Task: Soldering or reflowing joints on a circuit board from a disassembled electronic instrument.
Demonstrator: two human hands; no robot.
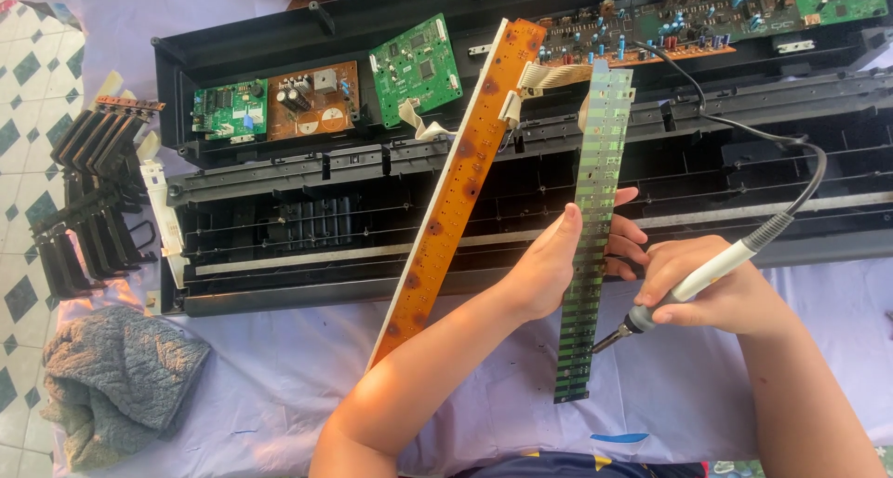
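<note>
Covering the tiled floor (28, 87) — a lilac cloth (279, 376) under the opened keyboard casing (307, 245).

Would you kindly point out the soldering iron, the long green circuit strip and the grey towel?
soldering iron (709, 272): head view, on its pale handle.
long green circuit strip (603, 143): head view, on its upper half.
grey towel (116, 376): head view, on its crumpled middle.

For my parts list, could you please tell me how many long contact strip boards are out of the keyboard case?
2: the orange-brown strip board leans diagonally across the open case, and the green strip board is held in the left hand. Others may sit hidden inside.
</note>
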